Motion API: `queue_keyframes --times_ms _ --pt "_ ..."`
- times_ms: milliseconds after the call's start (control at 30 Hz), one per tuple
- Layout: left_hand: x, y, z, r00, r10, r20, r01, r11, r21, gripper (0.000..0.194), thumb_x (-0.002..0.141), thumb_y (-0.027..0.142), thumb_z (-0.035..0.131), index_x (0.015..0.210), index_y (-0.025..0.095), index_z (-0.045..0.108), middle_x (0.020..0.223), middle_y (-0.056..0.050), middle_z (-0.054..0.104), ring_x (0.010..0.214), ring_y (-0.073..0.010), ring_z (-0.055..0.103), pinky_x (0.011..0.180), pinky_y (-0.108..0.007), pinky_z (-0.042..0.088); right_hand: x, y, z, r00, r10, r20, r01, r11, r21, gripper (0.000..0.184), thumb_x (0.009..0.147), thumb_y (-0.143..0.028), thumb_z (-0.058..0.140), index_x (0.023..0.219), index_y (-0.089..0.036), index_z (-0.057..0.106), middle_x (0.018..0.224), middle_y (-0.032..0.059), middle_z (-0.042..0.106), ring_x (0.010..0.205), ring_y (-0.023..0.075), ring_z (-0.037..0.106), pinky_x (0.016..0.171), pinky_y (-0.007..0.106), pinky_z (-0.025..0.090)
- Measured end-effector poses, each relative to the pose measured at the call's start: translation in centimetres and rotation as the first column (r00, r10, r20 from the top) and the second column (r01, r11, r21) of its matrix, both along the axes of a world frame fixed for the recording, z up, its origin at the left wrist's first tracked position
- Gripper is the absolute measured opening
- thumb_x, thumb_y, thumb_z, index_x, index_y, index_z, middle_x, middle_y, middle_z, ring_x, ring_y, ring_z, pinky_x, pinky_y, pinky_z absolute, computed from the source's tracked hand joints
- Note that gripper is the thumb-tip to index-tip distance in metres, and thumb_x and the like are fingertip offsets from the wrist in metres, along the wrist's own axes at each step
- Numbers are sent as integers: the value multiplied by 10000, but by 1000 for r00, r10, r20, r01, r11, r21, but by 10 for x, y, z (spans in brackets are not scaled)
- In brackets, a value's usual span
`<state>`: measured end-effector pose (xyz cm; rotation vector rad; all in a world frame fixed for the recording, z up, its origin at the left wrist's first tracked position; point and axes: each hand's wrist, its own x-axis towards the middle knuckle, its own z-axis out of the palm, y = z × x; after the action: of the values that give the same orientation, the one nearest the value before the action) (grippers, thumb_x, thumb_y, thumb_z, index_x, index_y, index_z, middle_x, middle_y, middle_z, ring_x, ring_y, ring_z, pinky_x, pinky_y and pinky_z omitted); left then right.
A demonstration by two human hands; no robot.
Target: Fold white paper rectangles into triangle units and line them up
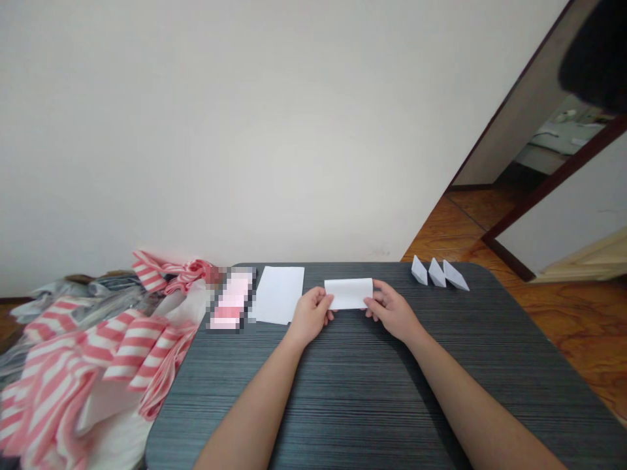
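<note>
A white sheet of paper (pixel 349 294), seemingly folded into a small wide rectangle, is held up above the dark table by both hands. My left hand (pixel 312 314) pinches its left edge, the thumb on the near face. At the right end my right hand (pixel 390 308) grips the paper between thumb and fingers, one fingertip showing behind the upper corner. To the left lies white paper (pixel 280 294), flat on the tabletop, close to my left hand. Several folded white paper shapes (pixel 437 272) stand in a row at the back right.
The dark wood-grain table (pixel 343 391) meets a white wall (pixel 294 130) at the back. A blurred-out rectangular item (pixel 232 299) lies on the table's left side. Red-and-white striped cloths (pixel 98 352) are heaped beyond the left edge. Wooden floor (pixel 578 307) and a doorway show at right.
</note>
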<state>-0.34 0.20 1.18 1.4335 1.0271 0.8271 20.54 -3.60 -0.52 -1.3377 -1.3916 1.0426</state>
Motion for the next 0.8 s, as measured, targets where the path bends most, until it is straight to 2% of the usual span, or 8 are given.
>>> queue_keyframes --times_ms 567,800 --pt "-1 0 -1 1000 4 -8 -4 1000 0 279 817 427 469 762 154 488 541 13 565 407 -74 463 409 -179 318 1 0 1 1000 -15 22 16 1000 -5 451 821 -357 520 1213 -161 412 651 13 627 519 138 563 449 233 406" --pt "0 -1 -5 1000 -5 25 5 1000 -21 261 827 428 448 792 169 445 530 14 581 380 -79 464 399 -179 327 0 0 0 999 33 23 -32 999 -18 451 832 -359 510 1228 -169 407 644 13 627 512 140 556 453 241 416"
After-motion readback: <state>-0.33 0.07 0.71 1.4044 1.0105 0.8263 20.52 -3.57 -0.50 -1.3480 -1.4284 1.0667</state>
